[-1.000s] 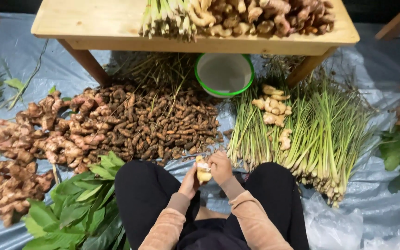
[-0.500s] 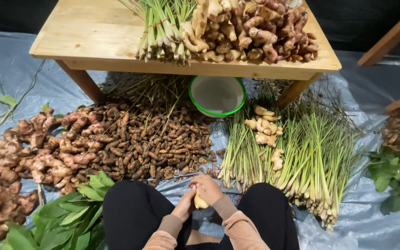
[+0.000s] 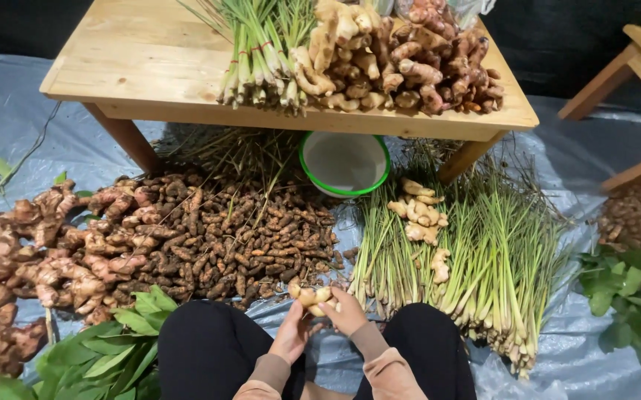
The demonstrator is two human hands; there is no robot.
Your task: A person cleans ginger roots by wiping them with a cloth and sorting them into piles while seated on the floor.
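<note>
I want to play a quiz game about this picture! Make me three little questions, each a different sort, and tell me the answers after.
1. True or false: both hands hold the pale root together.
2. What lies under the wooden table? A) a white bowl with a green rim B) a red bucket C) a shoe
3. Fill the gap: the long green stalks on the floor lie to the person's ____ side.

Key:
1. True. The left hand and right hand both grip the pale root.
2. A. The bowl sits on the floor under the wooden table.
3. Right. The stalks lie there; the small brown roots lie to the left.
</note>
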